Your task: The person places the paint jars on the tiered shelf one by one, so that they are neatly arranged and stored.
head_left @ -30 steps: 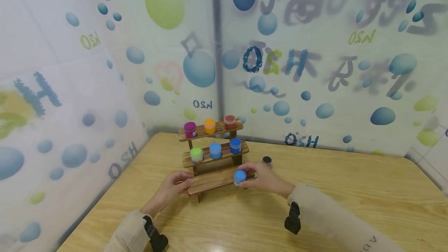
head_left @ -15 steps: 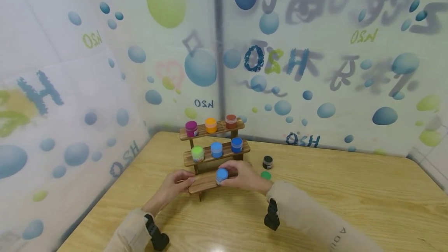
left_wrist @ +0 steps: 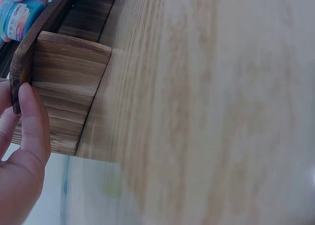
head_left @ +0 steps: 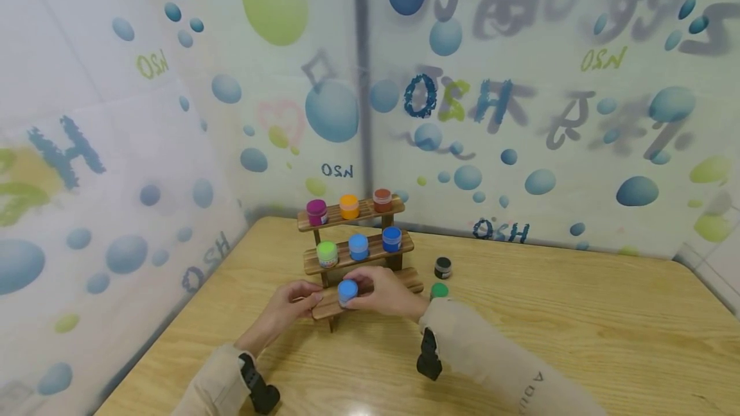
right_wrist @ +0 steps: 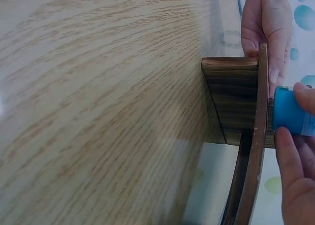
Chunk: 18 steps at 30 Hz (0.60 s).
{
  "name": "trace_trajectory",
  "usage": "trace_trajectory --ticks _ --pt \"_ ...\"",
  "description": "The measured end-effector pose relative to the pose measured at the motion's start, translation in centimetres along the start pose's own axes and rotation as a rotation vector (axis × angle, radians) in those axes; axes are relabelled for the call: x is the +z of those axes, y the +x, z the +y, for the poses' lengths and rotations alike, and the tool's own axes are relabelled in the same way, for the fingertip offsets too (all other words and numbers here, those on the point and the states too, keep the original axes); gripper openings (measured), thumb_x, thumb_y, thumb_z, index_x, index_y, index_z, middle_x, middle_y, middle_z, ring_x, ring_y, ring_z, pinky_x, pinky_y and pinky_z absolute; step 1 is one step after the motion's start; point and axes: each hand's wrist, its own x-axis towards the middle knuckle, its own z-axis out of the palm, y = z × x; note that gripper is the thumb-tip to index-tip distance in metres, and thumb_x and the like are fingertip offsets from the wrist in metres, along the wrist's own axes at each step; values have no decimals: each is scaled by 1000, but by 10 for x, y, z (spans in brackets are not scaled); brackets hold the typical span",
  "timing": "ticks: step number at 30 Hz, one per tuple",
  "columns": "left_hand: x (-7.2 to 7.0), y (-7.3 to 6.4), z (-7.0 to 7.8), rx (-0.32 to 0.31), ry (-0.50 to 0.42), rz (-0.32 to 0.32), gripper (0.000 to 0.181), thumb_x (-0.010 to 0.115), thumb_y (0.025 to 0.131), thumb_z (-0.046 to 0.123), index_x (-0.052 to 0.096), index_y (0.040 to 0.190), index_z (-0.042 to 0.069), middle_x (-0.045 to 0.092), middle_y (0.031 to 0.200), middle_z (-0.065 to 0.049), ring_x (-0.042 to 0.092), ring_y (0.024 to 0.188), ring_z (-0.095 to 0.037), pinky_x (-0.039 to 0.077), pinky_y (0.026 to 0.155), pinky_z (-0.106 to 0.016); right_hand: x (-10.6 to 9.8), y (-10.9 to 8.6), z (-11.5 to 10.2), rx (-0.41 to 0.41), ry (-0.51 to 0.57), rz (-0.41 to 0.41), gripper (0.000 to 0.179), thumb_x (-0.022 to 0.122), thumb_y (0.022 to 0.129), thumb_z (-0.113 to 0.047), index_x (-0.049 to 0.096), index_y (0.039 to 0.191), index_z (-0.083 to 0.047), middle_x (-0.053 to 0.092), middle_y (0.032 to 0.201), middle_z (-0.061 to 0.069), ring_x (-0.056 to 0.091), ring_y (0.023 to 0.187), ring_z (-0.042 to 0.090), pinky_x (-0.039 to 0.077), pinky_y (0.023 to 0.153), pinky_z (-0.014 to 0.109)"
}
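Observation:
A three-tier wooden rack (head_left: 407,280) stands on the table. My right hand (head_left: 386,292) pinches a light blue paint jar (head_left: 348,292) at the lowest tier, left of its middle. In the right wrist view the jar (right_wrist: 289,112) is right against the shelf board, thumb above and fingers below. My left hand (head_left: 287,307) grips the left end of that lowest board, its thumb and fingers on either face in the left wrist view. The middle tier bears a lime green jar (head_left: 327,253), a light blue jar (head_left: 358,247) and a dark blue jar (head_left: 392,239).
On the top tier are a purple jar (head_left: 317,212), an orange jar (head_left: 349,207) and a brown jar (head_left: 383,200). A black-lidded jar (head_left: 442,267) and a green-lidded jar (head_left: 439,291) stand on the table (head_left: 549,313) right of the rack. Patterned curtains rise behind.
My right hand has carried the light blue jar leftward along the lowest tier, from its right part to left of the middle. The green-lidded jar has come into view. My left hand stays put.

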Motion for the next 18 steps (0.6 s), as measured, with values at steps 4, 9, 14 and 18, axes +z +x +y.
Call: trace_trajectory --ticks 4,9,14,18 --pt "0 0 -1 5 -5 -7 29 58 86 13 55 105 -9 58 105 -19 54 83 -14 49 66 -27 5 5 -1 28 1 -5 35 69 78 -14 58 109 -4 61 102 6 58 92 15 46 75 20" --pt "0 -1 0 14 -4 -11 29 58 86 13 55 105 -9 57 106 -19 54 83 -13 49 66 -27 11 11 -1 31 8 -8 36 69 77 -13 58 110 -3 60 103 6 57 92 15 46 77 23" --pt "0 -2 1 16 5 -8 28 57 87 13 56 104 -9 57 105 -18 54 81 -12 49 65 -27 15 13 -2 31 22 -13 35 69 77 -13 58 109 -3 60 101 6 57 92 15 46 78 26" --pt "0 -2 1 12 -2 -9 28 57 87 12 55 105 -9 57 104 -18 54 82 -12 49 66 -27 16 13 -3 57 33 -25 35 70 77 -14 58 108 -4 60 100 4 56 91 13 46 76 23"
